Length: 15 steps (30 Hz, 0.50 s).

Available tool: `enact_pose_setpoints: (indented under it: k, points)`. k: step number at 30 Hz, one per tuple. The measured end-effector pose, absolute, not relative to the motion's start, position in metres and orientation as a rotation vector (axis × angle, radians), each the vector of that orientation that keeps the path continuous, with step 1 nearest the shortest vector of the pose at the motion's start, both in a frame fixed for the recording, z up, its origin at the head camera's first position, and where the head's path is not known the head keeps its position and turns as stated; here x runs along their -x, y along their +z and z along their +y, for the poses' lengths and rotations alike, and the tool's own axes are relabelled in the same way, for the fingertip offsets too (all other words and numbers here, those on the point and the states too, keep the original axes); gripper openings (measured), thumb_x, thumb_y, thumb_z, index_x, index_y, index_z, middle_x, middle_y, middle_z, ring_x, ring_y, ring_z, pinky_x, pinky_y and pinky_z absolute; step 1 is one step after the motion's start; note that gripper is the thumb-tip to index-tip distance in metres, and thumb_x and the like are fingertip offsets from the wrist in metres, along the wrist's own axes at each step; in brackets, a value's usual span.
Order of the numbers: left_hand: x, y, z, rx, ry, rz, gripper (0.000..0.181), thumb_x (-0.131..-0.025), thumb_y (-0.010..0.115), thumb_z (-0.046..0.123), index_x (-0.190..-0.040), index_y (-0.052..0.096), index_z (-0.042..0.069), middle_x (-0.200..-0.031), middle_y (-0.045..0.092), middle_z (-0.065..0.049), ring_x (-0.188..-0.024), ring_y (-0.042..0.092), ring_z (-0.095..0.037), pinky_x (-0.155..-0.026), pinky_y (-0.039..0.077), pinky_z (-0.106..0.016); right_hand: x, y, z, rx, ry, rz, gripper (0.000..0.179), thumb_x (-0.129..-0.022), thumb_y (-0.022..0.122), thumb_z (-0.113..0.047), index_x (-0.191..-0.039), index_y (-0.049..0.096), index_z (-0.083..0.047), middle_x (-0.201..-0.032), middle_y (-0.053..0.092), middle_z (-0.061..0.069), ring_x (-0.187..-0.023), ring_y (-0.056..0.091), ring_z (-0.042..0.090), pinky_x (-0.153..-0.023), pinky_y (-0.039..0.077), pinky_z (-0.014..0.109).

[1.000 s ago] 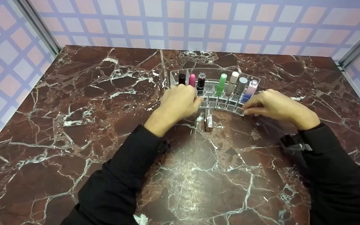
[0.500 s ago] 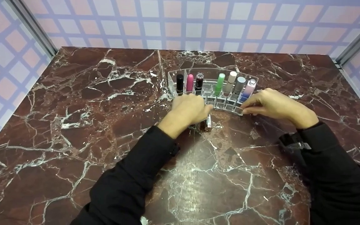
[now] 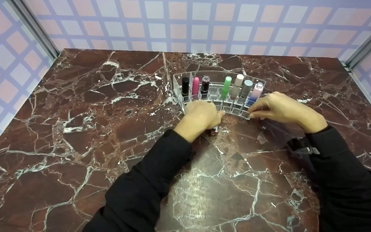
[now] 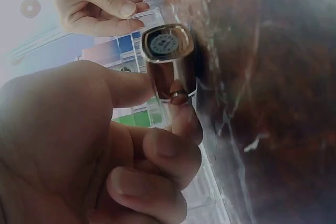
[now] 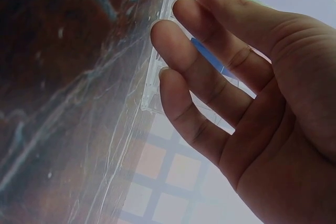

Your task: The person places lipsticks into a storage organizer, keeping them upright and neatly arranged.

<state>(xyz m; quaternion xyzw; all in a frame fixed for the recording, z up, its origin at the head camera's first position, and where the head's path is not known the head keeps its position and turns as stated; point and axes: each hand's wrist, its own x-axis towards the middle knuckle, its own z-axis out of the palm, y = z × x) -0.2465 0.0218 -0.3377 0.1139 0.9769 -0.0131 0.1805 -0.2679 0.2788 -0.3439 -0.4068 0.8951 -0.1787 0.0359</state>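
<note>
A clear curved lipstick organizer [image 3: 229,109] stands on the table, its back row holding several upright tubes. My left hand [image 3: 203,113] is at the organizer's front edge, thumb and index finger pinching a shiny copper-coloured lipstick [image 4: 170,74] with an emblem on its end. In the head view most of that lipstick is hidden under the hand. At the front right corner, my right hand [image 3: 280,108] pinches the organizer between thumb and fingers. The right wrist view shows its other fingers [image 5: 178,45] loosely bent beside the clear plastic.
Tubes in the organizer include a black one [image 3: 185,85], a pink one [image 3: 195,85], a green one [image 3: 226,87] and a pink-and-blue one [image 3: 257,91]. Dark red marbled tabletop [image 3: 76,154] surrounds it. A checkered wall [image 3: 201,25] rises behind.
My left hand has moved from the organizer's left part toward the front and right, down onto the lipstick lying before it. My right hand has stayed at the corner.
</note>
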Motion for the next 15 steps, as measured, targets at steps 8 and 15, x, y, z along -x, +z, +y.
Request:
enact_pose_setpoints:
  k: [8, 15]
  points:
    - [0.2475, -0.3421, 0.0197, -0.350, -0.036, 2.784, 0.065, -0.108, 0.028, 0.062, -0.117, 0.069, 0.013, -0.100, 0.068, -0.004, -0.064, 0.049, -0.012, -0.055, 0.037, -0.025, 0.2669, -0.3446, 0.2808, 1.235, -0.550, 2.749, 0.013, -0.095, 0.076, -0.013, -0.106, 0.079, -0.008, -0.092, 0.077, 0.002, -0.071, 0.069, 0.010, -0.066, 0.057, 0.028]
    - [0.2479, -0.3445, 0.0133, -0.344, 0.007, 2.781, 0.055, -0.110, 0.030, 0.052, -0.106, 0.069, 0.013, -0.101, 0.066, -0.006, -0.068, 0.052, -0.015, -0.058, 0.041, -0.028, 0.2684, -0.3459, 0.2793, 1.227, -0.541, 2.748, 0.013, -0.094, 0.076, -0.011, -0.105, 0.079, -0.007, -0.089, 0.076, 0.000, -0.070, 0.069, 0.011, -0.064, 0.057, 0.026]
